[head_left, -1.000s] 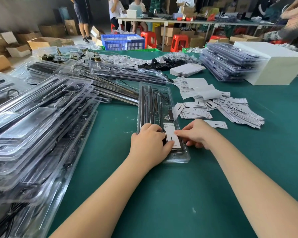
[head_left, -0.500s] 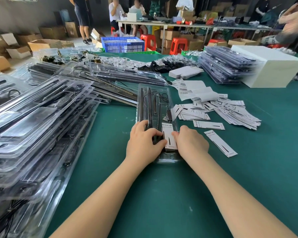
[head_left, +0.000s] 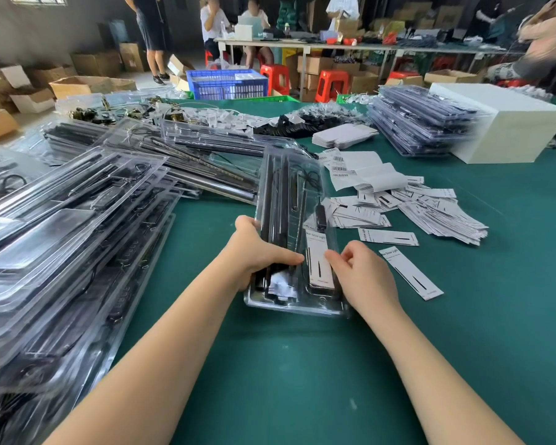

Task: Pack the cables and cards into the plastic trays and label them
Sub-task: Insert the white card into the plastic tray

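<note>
The green counter [head_left: 302,364] is mostly buried under stacked trays [head_left: 61,252] on the left. One clear plastic tray [head_left: 294,297] is set in the middle, gripped at its left edge by the left hand [head_left: 259,253]. Its right side is held by the curled right hand [head_left: 363,274], probably pinching the white card [head_left: 318,261] inside.

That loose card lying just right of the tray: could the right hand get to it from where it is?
Probably yes. The card lies flat on bare green table, just right of the right hand, with nothing between them. But that hand is busy at the tray and would have to let go.
</note>
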Motion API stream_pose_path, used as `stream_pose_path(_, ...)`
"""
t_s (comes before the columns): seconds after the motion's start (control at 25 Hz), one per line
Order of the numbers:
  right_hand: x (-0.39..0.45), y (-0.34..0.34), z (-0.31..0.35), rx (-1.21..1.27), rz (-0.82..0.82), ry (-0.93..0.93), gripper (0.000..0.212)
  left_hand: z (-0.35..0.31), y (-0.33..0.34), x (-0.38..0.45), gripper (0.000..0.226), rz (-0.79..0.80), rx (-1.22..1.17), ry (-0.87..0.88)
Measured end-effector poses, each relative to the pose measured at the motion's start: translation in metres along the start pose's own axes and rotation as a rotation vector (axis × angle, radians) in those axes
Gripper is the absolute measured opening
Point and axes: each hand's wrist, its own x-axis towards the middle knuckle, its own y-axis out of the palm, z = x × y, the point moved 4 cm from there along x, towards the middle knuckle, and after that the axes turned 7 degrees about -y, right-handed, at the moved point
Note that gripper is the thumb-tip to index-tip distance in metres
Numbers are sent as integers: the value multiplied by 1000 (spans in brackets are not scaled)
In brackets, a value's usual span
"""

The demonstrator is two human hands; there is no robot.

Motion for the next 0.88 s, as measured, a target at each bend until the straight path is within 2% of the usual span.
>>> stream_pose_path(0.16,0,-5,-4,313,-75,32,35,-8,1,1,111,92,-191,89)
stream_pose_path(0.36,3,9,-8,701,73,237,30,-24,-4,4,128,186,-169,84)
stream_pose_path(0.48,2,11,-6,711,143,210,38,-30,-3,5,116,281,-96,73)
stream_pose_path(0.56,2,12,-3,724,122,181,42,-33,-6,6,103,374,-73,44)
stream_pose_path(0.64,3,11,-3,636,60,157,43,-39,-8,3,93,375,96,82)
stream_pose_path(0.72,3,9,-5,550,13,154,42,-42,-7,1,98,132,562,257)
stream_pose_path(0.76,4,8,-7,518,1,167,41,-42,-2,-7,100,5,740,364)
stream_pose_path(0.8,5,8,-10,486,-8,192,38,-39,7,-17,101,-43,825,435)
stream_pose_path(0.88,6,7,-17,458,-8,264,35,-22,26,-30,99,72,809,404)
